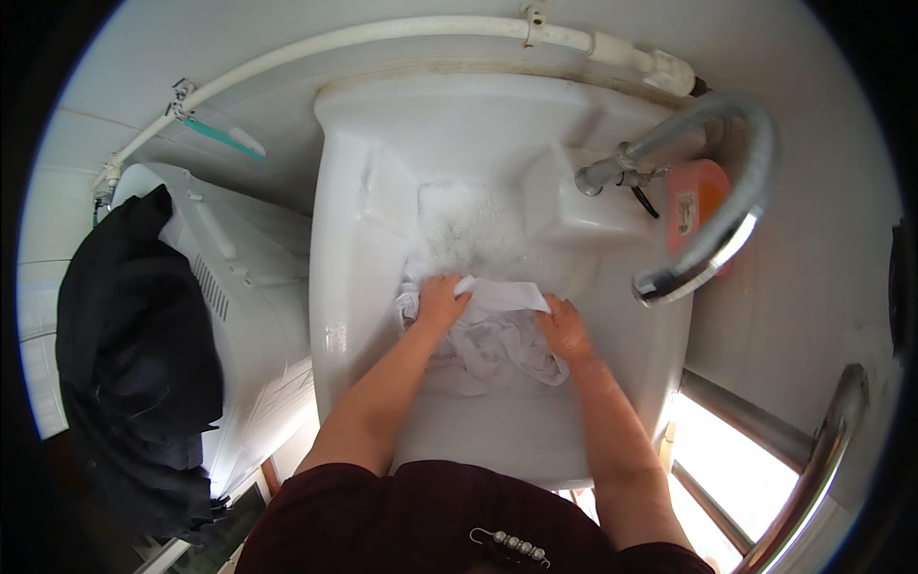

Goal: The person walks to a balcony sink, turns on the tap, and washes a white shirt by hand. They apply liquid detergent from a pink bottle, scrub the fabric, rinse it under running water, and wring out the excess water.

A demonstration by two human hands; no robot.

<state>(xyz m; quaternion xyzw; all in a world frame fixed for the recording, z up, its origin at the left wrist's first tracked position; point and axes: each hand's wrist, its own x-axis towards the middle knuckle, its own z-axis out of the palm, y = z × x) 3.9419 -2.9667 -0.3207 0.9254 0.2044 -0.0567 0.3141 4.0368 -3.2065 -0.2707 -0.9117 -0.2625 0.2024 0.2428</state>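
A wet white cloth garment [495, 341] lies bunched in a deep white ceramic laundry sink [495, 430]. My left hand [439, 301] grips a fold of it near the sink's middle. My right hand [564, 326] pinches the other end of the same fold, so a flat strip of fabric spans between the two hands. Below the strip, the rest of the garment hangs in loose folds on the sloping sink wall. Foamy, bubbly water [473, 222] fills the basin just beyond my hands. Some of the cloth at the left lies partly behind my left hand.
A curved chrome faucet [753, 179] arches over the sink's right side. Behind it stands a pink plastic container [690, 201] with a label. Black cloth [136, 344] drapes over a white appliance [251, 287] at left. A green-handled brush [222, 138] hangs from the white wall pipe [401, 29]. A metal rail [825, 459] is at lower right.
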